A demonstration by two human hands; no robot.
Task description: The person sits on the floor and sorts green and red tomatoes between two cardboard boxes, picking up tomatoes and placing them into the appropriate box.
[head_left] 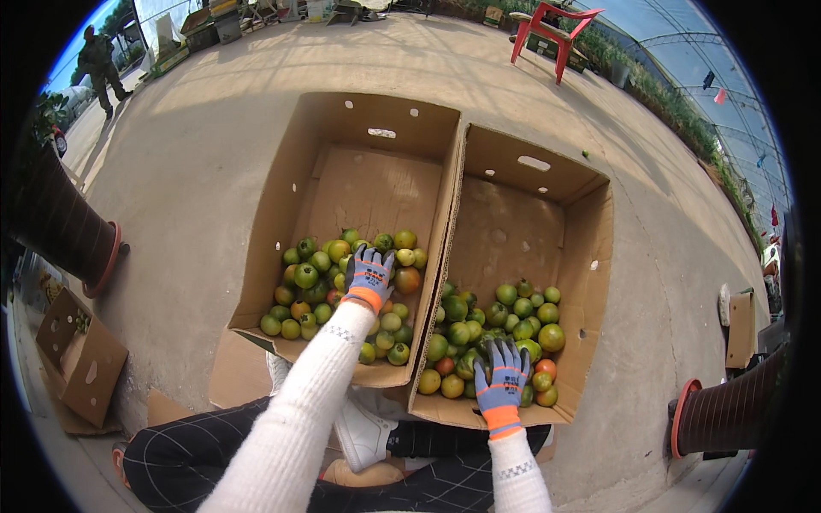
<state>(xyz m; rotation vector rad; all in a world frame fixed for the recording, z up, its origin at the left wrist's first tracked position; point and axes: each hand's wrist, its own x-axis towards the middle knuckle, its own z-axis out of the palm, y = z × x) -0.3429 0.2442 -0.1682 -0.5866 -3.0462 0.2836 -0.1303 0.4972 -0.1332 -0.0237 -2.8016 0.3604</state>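
Two open cardboard boxes stand side by side on the floor before me, both with tomatoes heaped at their near ends. In the left box (378, 167), my left hand (371, 276), in a grey-blue and orange work glove, rests on mostly green tomatoes (306, 276); a few are orange. My right hand (503, 378), gloved alike, lies over the near part of the right box (519, 211), on green tomatoes (458, 333) with a few reddish ones among them. The fingertips of both hands reach down among the fruit, so whether either grips a tomato is hidden.
A large brown planter (67, 218) stands at left, another (725, 410) at right. A smaller cardboard box (83, 359) sits at lower left. Farther off are a red plastic chair (555, 35) and a standing person (99, 67). My white shoe (362, 429) is close to the boxes.
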